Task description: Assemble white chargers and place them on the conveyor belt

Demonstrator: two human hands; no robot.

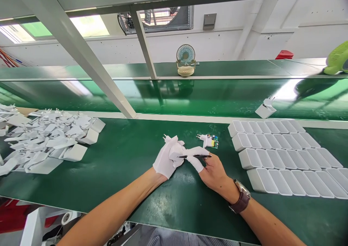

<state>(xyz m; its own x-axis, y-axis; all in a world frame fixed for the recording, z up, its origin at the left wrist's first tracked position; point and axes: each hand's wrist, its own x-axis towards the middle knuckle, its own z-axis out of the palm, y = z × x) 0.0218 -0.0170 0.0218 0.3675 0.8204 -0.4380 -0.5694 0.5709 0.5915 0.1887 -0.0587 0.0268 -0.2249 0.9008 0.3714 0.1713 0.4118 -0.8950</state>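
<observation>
My left hand [170, 156], in a white glove, is closed around a white plug housing [176, 154]. Metal plug pins [165, 138] poke out past its fingertips, and much of the housing is hidden by the glove. White covers sit on the thumb and forefinger of my right hand [208, 164], which pinches a thin black pointed tool [185, 156], probably tweezers. Its tip meets the housing in my left palm. Just beyond my right hand lies a white plug piece [208, 140] with a green circuit board [215, 142] attached.
A heap of white plug housings [54, 140] covers the left side of the green table [116, 177]. Rows of open white cases [282, 159] stand at the right. One white plug unit [265, 109] rests on the green strip behind. A small fan [186, 59] stands on the shelf.
</observation>
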